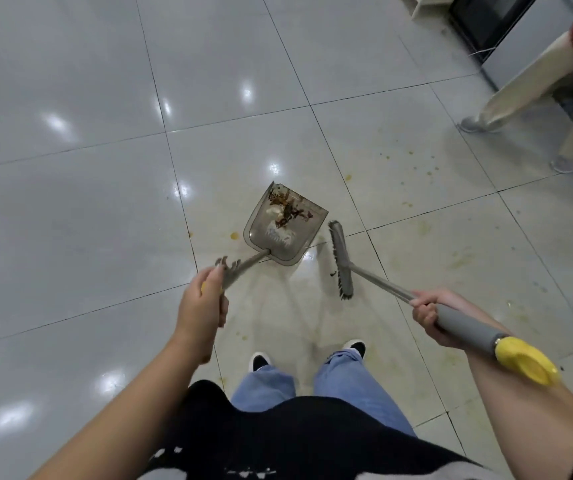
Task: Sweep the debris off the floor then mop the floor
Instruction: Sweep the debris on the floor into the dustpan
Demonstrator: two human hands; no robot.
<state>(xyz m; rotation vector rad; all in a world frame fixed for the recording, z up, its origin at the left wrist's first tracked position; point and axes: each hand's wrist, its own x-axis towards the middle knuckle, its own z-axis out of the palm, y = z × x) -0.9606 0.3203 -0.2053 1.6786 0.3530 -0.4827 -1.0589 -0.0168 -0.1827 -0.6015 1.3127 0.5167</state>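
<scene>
Grey plastic formed the dustpan [283,230], which sat on the glossy tiled floor [81,188] with brown debris [287,211] and some white scraps inside it. The left hand [203,311] had its fingers wrapped around the dustpan handle. The right hand [428,311] clasped the broom [340,259] by its grey handle, and the broom head stood just beside the dustpan. Yellowish stains [416,233] marked the tiles nearby.

Far beyond the gripped handles, at upper right, a second person's legs in pale trousers [534,77] and grey shoes [475,125] stand before a dark cabinet [486,19], with white shelving [423,3] beside it.
</scene>
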